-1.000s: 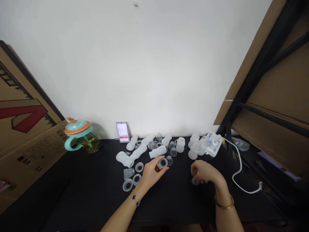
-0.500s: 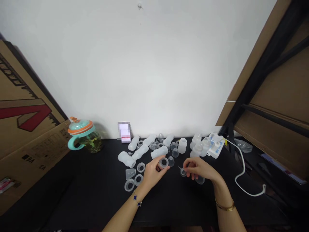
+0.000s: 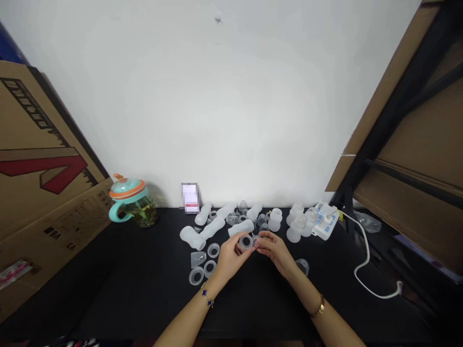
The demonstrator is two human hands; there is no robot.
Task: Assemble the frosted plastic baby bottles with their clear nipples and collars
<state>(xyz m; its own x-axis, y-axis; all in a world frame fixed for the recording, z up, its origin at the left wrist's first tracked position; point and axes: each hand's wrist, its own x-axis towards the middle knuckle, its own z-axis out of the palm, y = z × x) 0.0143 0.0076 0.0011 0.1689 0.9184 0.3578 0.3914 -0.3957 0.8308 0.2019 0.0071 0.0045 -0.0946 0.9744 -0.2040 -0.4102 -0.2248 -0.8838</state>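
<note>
My left hand [image 3: 232,252] pinches a translucent bottle collar ring [image 3: 246,242] by its edge, the opening turned toward me. Close against the ring's right side, my right hand [image 3: 272,246] has its fingers closed on a small clear bottle nipple [image 3: 255,240], partly hidden by the fingertips. To the left of my left hand lie several loose collar rings [image 3: 196,275] and a clear cup-shaped cap [image 3: 197,259]. A clear dome cap [image 3: 302,266] lies beside my right forearm.
White bottle bodies [image 3: 192,237] and clear domes lie behind my hands. Several bottles with nipples [image 3: 297,228] stand near a power strip [image 3: 326,221] with a white cable [image 3: 366,250]. A teal-lidded pitcher [image 3: 132,202] and a phone [image 3: 190,198] stand along the wall; cardboard flanks both sides.
My right hand has moved left and up, bringing the small clear nipple to the ring. My left hand keeps its hold on the ring. The view has shifted slightly.
</note>
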